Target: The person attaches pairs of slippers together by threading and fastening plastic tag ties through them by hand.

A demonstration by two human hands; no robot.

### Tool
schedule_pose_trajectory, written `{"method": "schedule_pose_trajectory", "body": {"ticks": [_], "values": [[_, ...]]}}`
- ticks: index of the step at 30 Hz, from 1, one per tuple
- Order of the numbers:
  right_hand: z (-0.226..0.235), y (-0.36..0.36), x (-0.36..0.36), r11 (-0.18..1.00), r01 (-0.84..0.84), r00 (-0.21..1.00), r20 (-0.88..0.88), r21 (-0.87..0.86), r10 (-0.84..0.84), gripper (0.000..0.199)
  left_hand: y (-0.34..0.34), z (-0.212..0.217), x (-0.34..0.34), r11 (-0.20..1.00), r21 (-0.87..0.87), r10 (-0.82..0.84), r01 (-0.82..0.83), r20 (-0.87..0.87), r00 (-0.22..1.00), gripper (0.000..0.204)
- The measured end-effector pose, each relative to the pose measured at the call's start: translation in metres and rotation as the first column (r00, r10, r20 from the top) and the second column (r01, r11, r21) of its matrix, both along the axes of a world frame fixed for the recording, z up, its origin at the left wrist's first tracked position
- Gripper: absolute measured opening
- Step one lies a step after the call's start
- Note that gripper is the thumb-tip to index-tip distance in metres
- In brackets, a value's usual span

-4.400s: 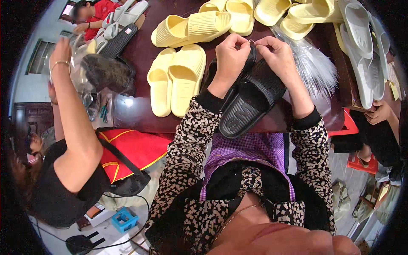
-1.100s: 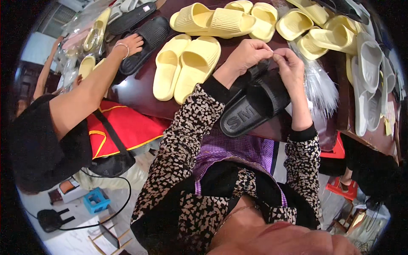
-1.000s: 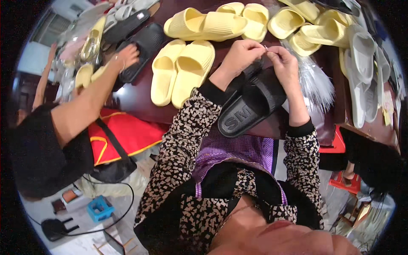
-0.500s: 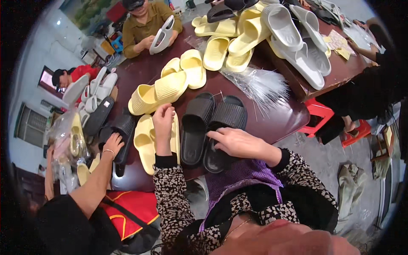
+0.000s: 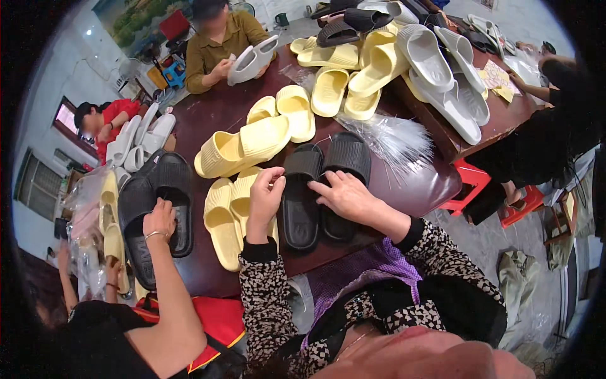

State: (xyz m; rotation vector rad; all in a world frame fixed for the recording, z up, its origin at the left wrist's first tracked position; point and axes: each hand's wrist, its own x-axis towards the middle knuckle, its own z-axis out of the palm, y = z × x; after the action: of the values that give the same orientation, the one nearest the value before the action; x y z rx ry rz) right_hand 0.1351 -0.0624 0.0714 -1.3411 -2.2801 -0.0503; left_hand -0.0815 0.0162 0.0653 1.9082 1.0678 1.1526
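Note:
A pair of black slide sandals [image 5: 300,211] lies side by side in front of me, toes pointing away. My right hand [image 5: 350,199] rests over the right black slide, fingers bent together at the gap between the two straps. Beside the left black slide, my left hand [image 5: 266,197] hovers over a pair of yellow slides [image 5: 221,221], its thumb and fingertips drawn together. Whatever either hand pinches is too small to make out. A thin strand shows near the black straps. Beyond them lies a bundle of thin clear plastic ties [image 5: 394,146].
More yellow slides [image 5: 243,145] lie further up the dark red table [image 5: 211,114]. Grey slides [image 5: 426,60] pile on a raised box at right. At left, a co-worker's hand [image 5: 160,220] is on black slides [image 5: 140,218]. Red stools [image 5: 470,183] stand on the floor.
My left hand has moved closer to the left black slide; my right hand stays by the straps. The co-worker at left has brought a black pair nearer. The far person has tilted the grey slides.

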Motion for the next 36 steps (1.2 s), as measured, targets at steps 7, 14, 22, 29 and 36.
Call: {"method": "schedule_pose_trajectory", "body": {"ticks": [7, 14, 22, 29, 36], "values": [[-0.022, 0.021, -0.002, 0.993, 0.088, 0.996, 0.003, 0.075, -0.088, 0.025, -0.003, -0.002, -0.005, 0.988, -0.149, -0.013, 0.036, 0.152, 0.988, 0.02], [-0.023, 0.023, 0.004, 0.988, 0.119, 0.993, -0.037, 0.102, -0.116, 0.013, 0.003, -0.012, -0.008, 0.995, -0.076, 0.092, -0.071, 0.316, 0.944, 0.019], [-0.023, 0.02, 0.024, 0.987, 0.114, 0.993, -0.029, 0.115, -0.111, 0.009, 0.008, -0.015, 0.0, 0.925, 0.235, 0.3, -0.3, 0.037, 0.953, 0.015], [0.014, -0.018, 0.067, 0.992, 0.014, 0.971, -0.238, 0.125, 0.016, 0.016, 0.001, -0.008, 0.0, 0.886, 0.361, 0.345, -0.291, -0.095, 0.934, 0.015], [0.044, -0.05, 0.113, 0.997, -0.025, 0.946, -0.322, 0.069, 0.046, 0.025, 0.001, -0.005, 0.005, 0.894, 0.345, 0.351, -0.285, -0.149, 0.924, 0.015]]}}
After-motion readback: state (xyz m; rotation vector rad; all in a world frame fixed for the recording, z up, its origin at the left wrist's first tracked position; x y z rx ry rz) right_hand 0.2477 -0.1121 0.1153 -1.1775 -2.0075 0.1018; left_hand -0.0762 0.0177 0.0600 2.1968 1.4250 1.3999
